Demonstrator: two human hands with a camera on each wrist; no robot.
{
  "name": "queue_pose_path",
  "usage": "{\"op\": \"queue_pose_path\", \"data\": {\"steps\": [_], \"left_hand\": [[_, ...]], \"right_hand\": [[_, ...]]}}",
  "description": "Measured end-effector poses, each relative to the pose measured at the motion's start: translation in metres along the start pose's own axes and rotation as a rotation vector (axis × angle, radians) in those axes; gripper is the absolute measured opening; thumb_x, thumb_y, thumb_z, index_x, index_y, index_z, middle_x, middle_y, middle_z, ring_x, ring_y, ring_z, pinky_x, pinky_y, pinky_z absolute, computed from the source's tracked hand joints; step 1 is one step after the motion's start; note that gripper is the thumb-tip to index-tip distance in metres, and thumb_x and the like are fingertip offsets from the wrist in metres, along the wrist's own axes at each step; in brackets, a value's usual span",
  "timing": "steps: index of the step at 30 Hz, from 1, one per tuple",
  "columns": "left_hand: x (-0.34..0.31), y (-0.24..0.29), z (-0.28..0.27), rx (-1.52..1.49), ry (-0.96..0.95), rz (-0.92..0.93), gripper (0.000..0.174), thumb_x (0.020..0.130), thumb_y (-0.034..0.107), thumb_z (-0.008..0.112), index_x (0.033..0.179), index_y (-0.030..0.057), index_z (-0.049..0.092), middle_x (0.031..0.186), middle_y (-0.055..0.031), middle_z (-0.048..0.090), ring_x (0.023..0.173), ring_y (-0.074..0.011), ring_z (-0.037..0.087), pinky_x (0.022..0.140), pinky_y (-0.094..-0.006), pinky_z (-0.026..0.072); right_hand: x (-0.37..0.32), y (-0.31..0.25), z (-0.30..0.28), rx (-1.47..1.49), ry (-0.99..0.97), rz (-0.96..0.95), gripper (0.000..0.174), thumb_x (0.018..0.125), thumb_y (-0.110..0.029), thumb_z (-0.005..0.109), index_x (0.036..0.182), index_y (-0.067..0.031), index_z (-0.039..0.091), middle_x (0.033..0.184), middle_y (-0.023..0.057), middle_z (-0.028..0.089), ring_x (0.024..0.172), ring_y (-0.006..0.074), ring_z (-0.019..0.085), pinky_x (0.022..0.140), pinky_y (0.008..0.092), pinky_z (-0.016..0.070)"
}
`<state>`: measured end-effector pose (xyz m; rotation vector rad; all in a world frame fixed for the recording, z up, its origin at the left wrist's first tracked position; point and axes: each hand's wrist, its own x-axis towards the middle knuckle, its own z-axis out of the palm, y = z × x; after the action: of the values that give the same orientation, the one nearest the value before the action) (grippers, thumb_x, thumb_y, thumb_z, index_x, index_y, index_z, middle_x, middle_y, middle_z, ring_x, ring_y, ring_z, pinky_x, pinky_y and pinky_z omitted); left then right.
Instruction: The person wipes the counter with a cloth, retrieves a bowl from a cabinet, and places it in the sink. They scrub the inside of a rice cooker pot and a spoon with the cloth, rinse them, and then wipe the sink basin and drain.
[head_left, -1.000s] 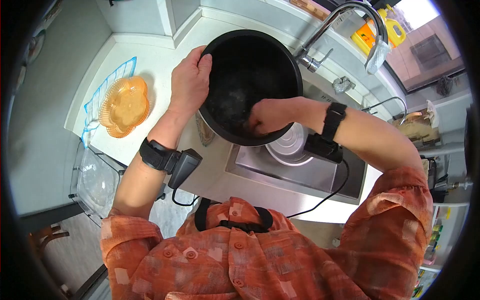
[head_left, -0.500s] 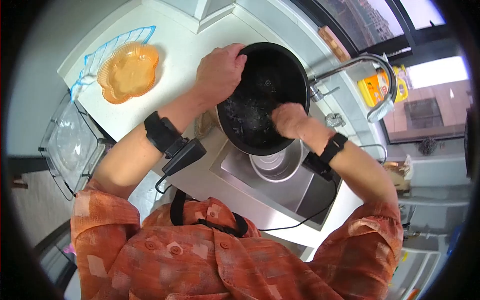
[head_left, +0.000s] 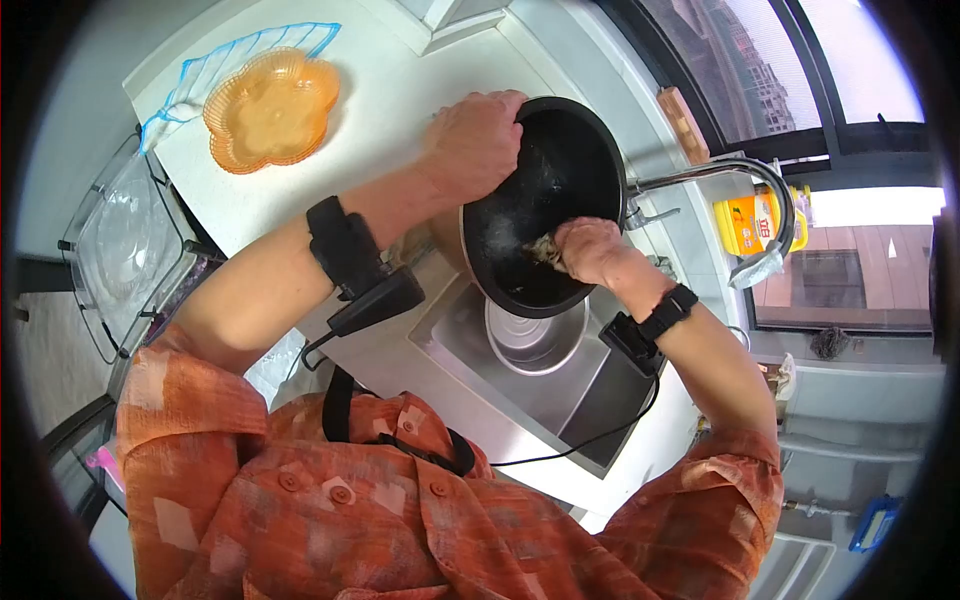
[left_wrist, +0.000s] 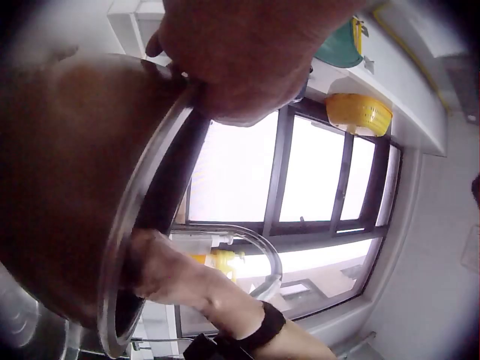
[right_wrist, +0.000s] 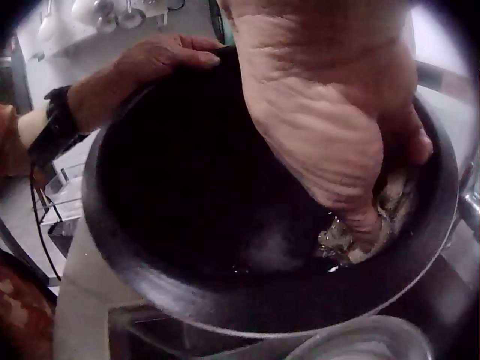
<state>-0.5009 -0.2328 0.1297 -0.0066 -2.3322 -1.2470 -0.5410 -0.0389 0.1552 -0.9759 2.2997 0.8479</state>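
Observation:
A deep black pot (head_left: pixel 535 190) is held tilted over the edge of the sink. My left hand (head_left: pixel 474 146) grips its rim on the left, thumb on the near side. Inside the pot my right hand (head_left: pixel 592 250) holds a wet, pale, crumpled piece (head_left: pixel 545 250) against the wall. In the right wrist view the fingers of my right hand (right_wrist: pixel 330 127) curl round that pale piece (right_wrist: pixel 367 232), with some liquid beside it on the black inner surface (right_wrist: pixel 187 172). What the piece is, I cannot tell.
Below the pot a round metal pan (head_left: pixel 537 340) stands in the sink (head_left: pixel 450 330). A curved faucet (head_left: pixel 765 175) rises at the right, near a yellow bottle (head_left: pixel 740 225). An orange scalloped bowl (head_left: pixel 268 112) sits on a blue-edged cloth (head_left: pixel 190 90) at the left.
The view has turned and shifted. The pot is tilted more steeply, and a pale piece now shows at my right fingers. My left hand keeps its grip on the rim.

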Motion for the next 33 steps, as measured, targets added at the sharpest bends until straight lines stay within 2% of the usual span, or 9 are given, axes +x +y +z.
{"op": "queue_pose_path", "data": {"steps": [9, 15, 19, 21, 22, 26, 28, 32, 33], "left_hand": [[0.000, -0.001, -0.005, 0.049, -0.024, -0.022, 0.029, 0.081, 0.013, 0.048, 0.106, 0.0010, 0.050, 0.091, -0.0207, 0.057, 0.087, -0.0368, 0.053, 0.079, -0.0438, 0.0415], [-0.005, 0.002, -0.003, 0.081, -0.028, 0.009, 0.028, 0.081, 0.013, 0.046, 0.106, 0.0005, 0.050, 0.095, -0.0190, 0.056, 0.091, -0.0358, 0.052, 0.081, -0.0432, 0.0409], [-0.007, 0.007, -0.007, 0.031, -0.055, 0.000, 0.028, 0.082, 0.014, 0.045, 0.106, -0.0004, 0.050, 0.098, -0.0188, 0.056, 0.094, -0.0353, 0.050, 0.082, -0.0428, 0.0402], [-0.009, 0.005, -0.005, 0.024, -0.083, 0.002, 0.028, 0.083, 0.014, 0.045, 0.107, -0.0004, 0.050, 0.098, -0.0189, 0.056, 0.095, -0.0352, 0.050, 0.082, -0.0427, 0.0400], [-0.010, 0.005, -0.001, 0.026, -0.027, 0.026, 0.025, 0.083, 0.015, 0.045, 0.103, 0.0015, 0.050, 0.096, -0.0165, 0.056, 0.094, -0.0342, 0.051, 0.081, -0.0441, 0.0405], [-0.011, 0.007, -0.001, -0.024, 0.017, 0.010, 0.028, 0.084, 0.016, 0.045, 0.107, 0.0006, 0.050, 0.099, -0.0184, 0.056, 0.095, -0.0355, 0.050, 0.082, -0.0429, 0.0394], [-0.011, 0.008, -0.002, -0.016, 0.010, 0.012, 0.028, 0.084, 0.016, 0.045, 0.106, 0.0007, 0.051, 0.099, -0.0182, 0.056, 0.095, -0.0355, 0.050, 0.082, -0.0428, 0.0395], [-0.007, 0.005, -0.001, 0.014, 0.011, -0.021, 0.027, 0.084, 0.017, 0.045, 0.105, 0.0005, 0.052, 0.097, -0.0184, 0.057, 0.094, -0.0353, 0.051, 0.082, -0.0426, 0.0402], [-0.006, 0.002, -0.001, 0.015, 0.011, -0.019, 0.027, 0.084, 0.017, 0.045, 0.105, 0.0005, 0.052, 0.097, -0.0184, 0.057, 0.094, -0.0353, 0.051, 0.082, -0.0426, 0.0402]], "right_hand": [[0.041, 0.007, -0.034, 0.178, 0.233, 0.289, 0.020, 0.077, -0.010, 0.050, 0.091, -0.0085, 0.064, 0.096, 0.0149, 0.062, 0.095, 0.0298, 0.059, 0.081, 0.0377, 0.0471], [0.094, 0.014, -0.040, 0.227, 0.628, -0.163, 0.024, 0.073, -0.014, 0.057, 0.096, -0.0074, 0.060, 0.094, 0.0169, 0.061, 0.087, 0.0341, 0.058, 0.076, 0.0406, 0.0466], [0.088, -0.018, -0.045, 0.149, 0.611, -0.106, 0.026, 0.073, -0.012, 0.055, 0.099, -0.0088, 0.059, 0.099, 0.0139, 0.060, 0.092, 0.0300, 0.057, 0.080, 0.0389, 0.0444], [0.073, -0.038, -0.044, -0.477, 0.720, -0.202, 0.021, 0.077, -0.018, 0.051, 0.094, -0.0136, 0.062, 0.098, 0.0053, 0.061, 0.101, 0.0206, 0.053, 0.080, 0.0322, 0.0426], [0.075, -0.042, -0.033, -0.355, 0.939, -0.374, 0.024, 0.075, -0.012, 0.051, 0.098, -0.0086, 0.059, 0.102, 0.0089, 0.059, 0.106, 0.0219, 0.049, 0.086, 0.0321, 0.0394], [0.052, -0.059, -0.012, 0.115, 0.775, -0.533, 0.032, 0.074, -0.006, 0.050, 0.105, -0.0043, 0.055, 0.104, 0.0124, 0.058, 0.105, 0.0244, 0.049, 0.090, 0.0320, 0.0373], [0.040, -0.061, -0.009, 0.603, 0.440, -0.504, 0.029, 0.069, -0.005, 0.050, 0.096, -0.0037, 0.060, 0.097, 0.0147, 0.060, 0.097, 0.0281, 0.055, 0.081, 0.0364, 0.0431], [0.015, -0.048, -0.017, 0.430, 0.292, -0.617, 0.025, 0.069, -0.007, 0.052, 0.091, -0.0008, 0.061, 0.085, 0.0178, 0.061, 0.081, 0.0296, 0.059, 0.074, 0.0370, 0.0453], [0.008, -0.043, -0.021, 0.750, 0.214, -0.512, 0.019, 0.072, -0.005, 0.052, 0.087, 0.0005, 0.062, 0.084, 0.0121, 0.062, 0.079, 0.0220, 0.058, 0.073, 0.0319, 0.0454]]}}
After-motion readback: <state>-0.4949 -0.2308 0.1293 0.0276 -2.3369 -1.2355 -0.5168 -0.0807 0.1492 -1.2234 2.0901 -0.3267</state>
